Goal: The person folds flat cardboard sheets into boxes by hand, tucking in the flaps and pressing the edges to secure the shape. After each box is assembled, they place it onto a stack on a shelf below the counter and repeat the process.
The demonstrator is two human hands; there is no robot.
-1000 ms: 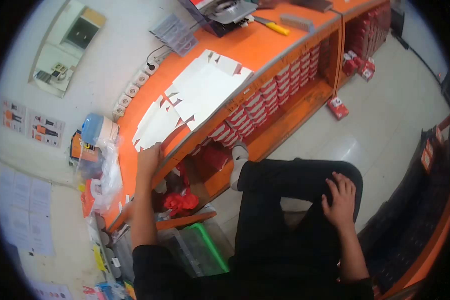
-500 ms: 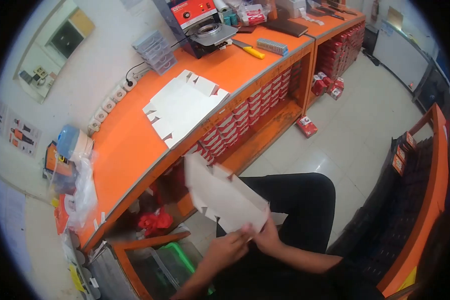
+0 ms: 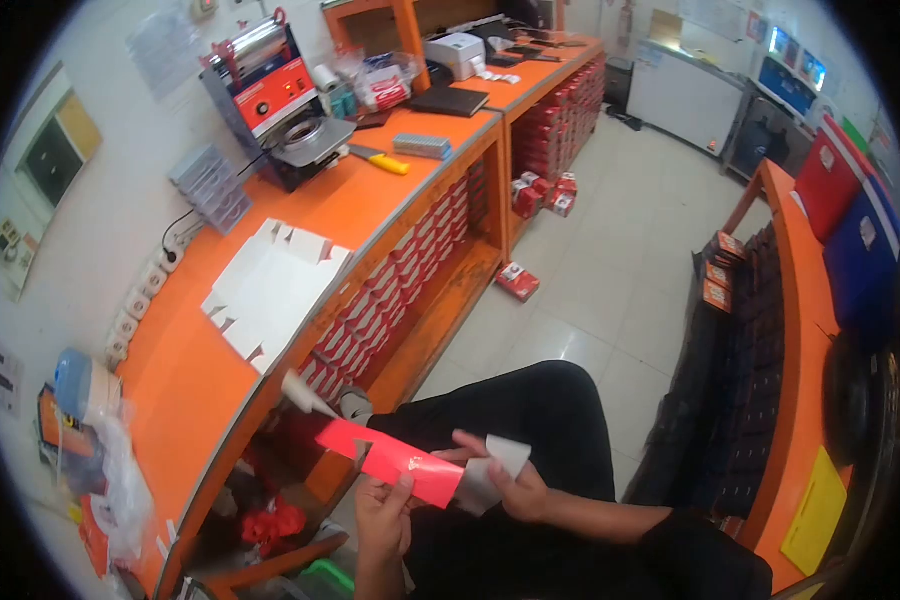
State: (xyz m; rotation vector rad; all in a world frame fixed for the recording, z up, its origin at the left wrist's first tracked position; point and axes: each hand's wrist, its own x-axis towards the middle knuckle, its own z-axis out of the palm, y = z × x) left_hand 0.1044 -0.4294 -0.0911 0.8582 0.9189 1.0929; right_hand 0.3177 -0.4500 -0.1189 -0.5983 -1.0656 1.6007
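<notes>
A cardboard piece (image 3: pixel 410 468), red on the side that shows and pale at its flaps, lies across both hands above the person's lap. My left hand (image 3: pixel 385 512) pinches its lower edge, with the thumb on the red face. My right hand (image 3: pixel 515 487) grips the pale flap at the right end, its fingers partly behind the card. Flat white cut cardboard (image 3: pixel 275 290) rests on the orange workbench (image 3: pixel 185 375), beyond the hands.
A sealing machine (image 3: pixel 280 110), a yellow-handled knife (image 3: pixel 380 160) and clear drawers (image 3: pixel 210 188) stand on the bench. Red boxes (image 3: pixel 395 270) fill the shelf below. One red box (image 3: pixel 517 282) lies on the floor. An orange rack (image 3: pixel 795 400) runs along the right.
The card has turned from its pale side to its red side. Both hands have shifted left in the picture and moved apart. The view has swung toward the right.
</notes>
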